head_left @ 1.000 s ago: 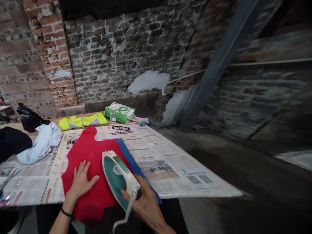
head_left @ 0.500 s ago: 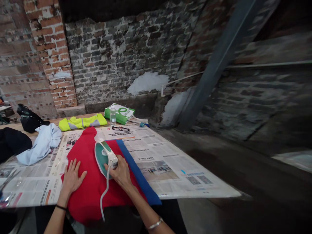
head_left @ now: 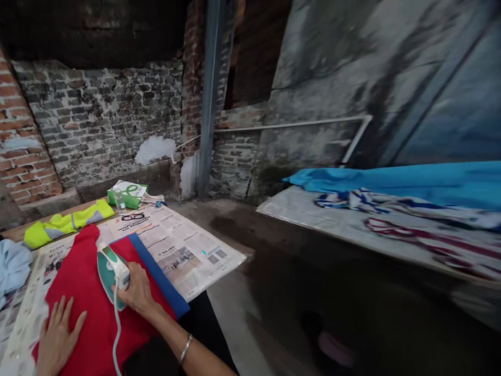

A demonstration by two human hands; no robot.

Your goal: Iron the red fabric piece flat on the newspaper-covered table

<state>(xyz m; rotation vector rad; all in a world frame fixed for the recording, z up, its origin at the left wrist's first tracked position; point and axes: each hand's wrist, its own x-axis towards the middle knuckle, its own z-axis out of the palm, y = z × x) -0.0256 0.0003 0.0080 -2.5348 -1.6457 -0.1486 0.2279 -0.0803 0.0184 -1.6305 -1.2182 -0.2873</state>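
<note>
My right hand [head_left: 136,291] grips the handle of a green-and-white iron [head_left: 111,274], its pale cord [head_left: 117,334] trailing down toward me. The iron rests on a red garment [head_left: 78,277] that has a blue strip [head_left: 160,277] along its right side. Flat on the red cloth, at the lower left, lies my left hand [head_left: 58,331] with its fingers apart. The garment is spread over a table covered in newspaper [head_left: 207,245], and its near part hangs over the edge.
Behind the garment are a yellow reflective vest [head_left: 68,223], a green-and-white bag [head_left: 129,193], a clear glass [head_left: 119,201] and eyeglasses [head_left: 133,216]. A light blue cloth [head_left: 13,266] is at left. Across dark floor, another table [head_left: 282,206] bears blue fabric [head_left: 391,183] and striped cloths.
The view has swung to the right, bringing the second table into sight. My hands, the iron and the garment keep about the same places relative to one another.
</note>
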